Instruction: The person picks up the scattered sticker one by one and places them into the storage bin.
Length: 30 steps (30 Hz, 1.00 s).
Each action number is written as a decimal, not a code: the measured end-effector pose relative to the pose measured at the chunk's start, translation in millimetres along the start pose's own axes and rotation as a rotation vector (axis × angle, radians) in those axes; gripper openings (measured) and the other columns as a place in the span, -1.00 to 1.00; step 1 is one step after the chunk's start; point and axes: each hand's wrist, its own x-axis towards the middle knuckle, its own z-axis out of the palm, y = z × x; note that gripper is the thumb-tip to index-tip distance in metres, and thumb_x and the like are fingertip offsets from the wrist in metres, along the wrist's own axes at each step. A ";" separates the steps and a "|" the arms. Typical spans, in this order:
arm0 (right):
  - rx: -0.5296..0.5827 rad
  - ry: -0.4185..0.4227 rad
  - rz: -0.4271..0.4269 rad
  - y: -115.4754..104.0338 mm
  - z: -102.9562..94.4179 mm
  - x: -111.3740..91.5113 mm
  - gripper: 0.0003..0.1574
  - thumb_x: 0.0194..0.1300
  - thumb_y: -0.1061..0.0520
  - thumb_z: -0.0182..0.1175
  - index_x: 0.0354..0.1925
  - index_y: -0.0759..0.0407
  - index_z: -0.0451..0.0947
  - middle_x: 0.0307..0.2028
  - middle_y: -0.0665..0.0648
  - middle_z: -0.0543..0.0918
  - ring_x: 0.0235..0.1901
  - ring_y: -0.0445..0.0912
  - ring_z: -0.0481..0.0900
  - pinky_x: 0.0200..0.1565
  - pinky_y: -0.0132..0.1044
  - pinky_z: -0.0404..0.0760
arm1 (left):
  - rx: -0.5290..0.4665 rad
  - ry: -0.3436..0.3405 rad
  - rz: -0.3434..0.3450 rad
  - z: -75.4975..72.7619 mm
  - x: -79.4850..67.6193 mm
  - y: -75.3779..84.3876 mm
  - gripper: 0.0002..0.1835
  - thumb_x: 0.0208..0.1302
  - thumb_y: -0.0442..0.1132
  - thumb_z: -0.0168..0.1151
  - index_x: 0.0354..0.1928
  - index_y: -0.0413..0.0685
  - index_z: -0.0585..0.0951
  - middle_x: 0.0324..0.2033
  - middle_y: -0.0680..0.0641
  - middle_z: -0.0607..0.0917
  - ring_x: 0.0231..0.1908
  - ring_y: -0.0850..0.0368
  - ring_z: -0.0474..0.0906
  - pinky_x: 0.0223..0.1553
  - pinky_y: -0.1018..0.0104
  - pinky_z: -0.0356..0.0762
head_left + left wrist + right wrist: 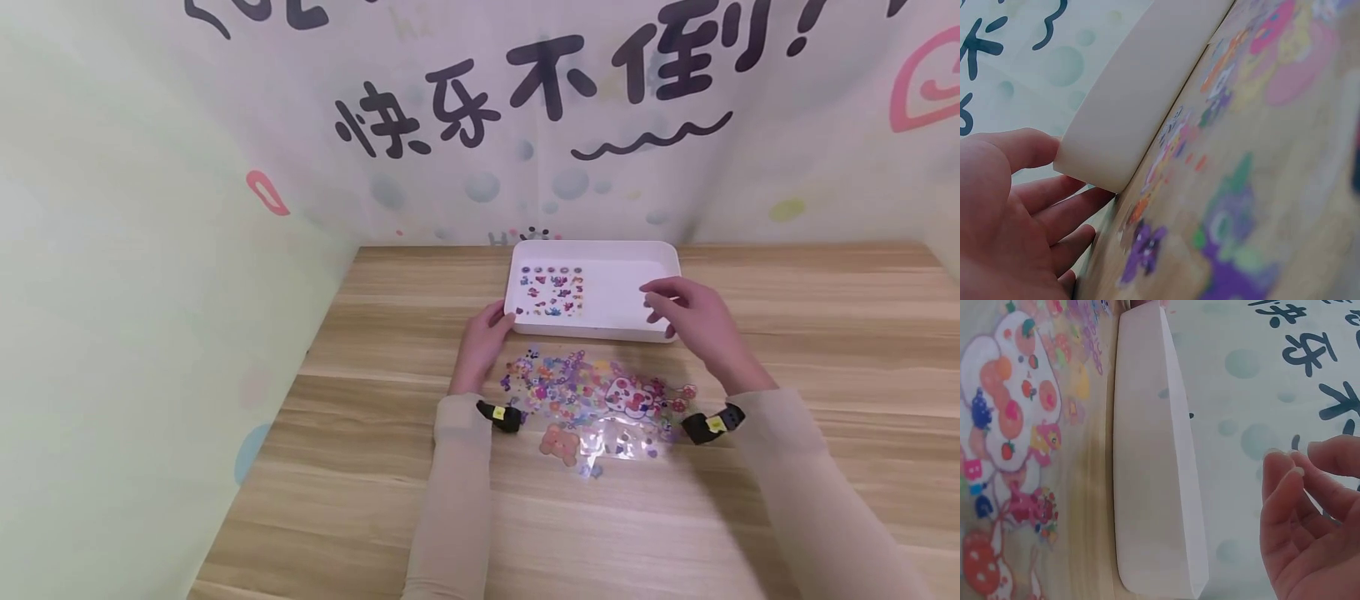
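A white rectangular tray (630, 333) stands on the table near the wall. My left hand (482, 343) holds its left front corner, the thumb at the rim and the fingers against the outer side; the left wrist view shows this hand (1035, 200) close up. In the tray's left half lies a sheet of small colourful stickers (551, 292). Above the tray's right end hovers my right hand (693, 321), its fingers loosely bent. Nothing shows between the fingertips of that hand (1313, 519) in the right wrist view.
Many loose stickers (558, 387) are spread in front of the tray, among them a white character sticker (628, 398) and a pink bear sticker (559, 444). Shiny clear film (626, 440) lies beside the bear. A printed cloth (465, 187) hangs behind the tray.
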 end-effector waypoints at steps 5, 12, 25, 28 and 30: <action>0.002 0.002 0.021 4.2 -5.8 -12.2 -0.44 0.25 -0.23 -0.04 0.06 0.08 0.38 -0.16 0.15 0.49 -0.25 -0.02 0.49 -0.40 -0.32 0.55 | 0.002 0.000 -0.006 -0.1 0.4 0.4 -0.51 0.22 0.05 0.04 0.21 0.22 0.35 0.16 0.11 0.40 0.14 0.20 0.29 0.13 0.27 0.27; -0.019 0.006 0.038 8.0 -11.6 -22.4 -0.40 0.24 -0.26 -0.06 0.08 0.07 0.37 -0.16 0.17 0.51 -0.29 -0.08 0.49 -0.39 -0.32 0.53 | -0.001 0.001 0.005 -0.9 0.0 0.9 -0.52 0.22 0.04 0.04 0.20 0.22 0.35 0.15 0.10 0.41 0.16 0.17 0.28 0.16 0.20 0.22; -0.093 -0.025 0.029 20.1 -17.2 -30.3 -0.42 0.20 -0.24 0.03 0.09 0.01 0.36 -0.16 0.14 0.51 -0.26 -0.01 0.49 -0.36 -0.25 0.54 | 0.018 0.008 0.021 -0.7 -0.1 0.2 -0.51 0.21 0.06 0.04 0.20 0.21 0.36 0.15 0.12 0.42 0.15 0.19 0.28 0.16 0.21 0.21; -0.110 -0.045 0.027 21.7 -17.2 -30.7 -0.39 0.19 -0.25 0.02 0.09 0.04 0.36 -0.17 0.14 0.52 -0.24 0.05 0.48 -0.34 -0.21 0.54 | 0.018 0.008 0.025 -0.7 0.4 0.0 -0.51 0.22 0.05 0.04 0.20 0.21 0.36 0.15 0.11 0.42 0.15 0.19 0.28 0.17 0.20 0.20; -0.125 -0.063 0.020 22.9 -17.1 -30.9 -0.38 0.20 -0.25 0.02 0.10 0.07 0.36 -0.18 0.15 0.52 -0.24 0.07 0.48 -0.34 -0.20 0.54 | 0.018 0.007 0.024 -0.7 0.2 -0.1 -0.51 0.22 0.05 0.04 0.20 0.22 0.36 0.15 0.11 0.42 0.16 0.18 0.28 0.17 0.20 0.20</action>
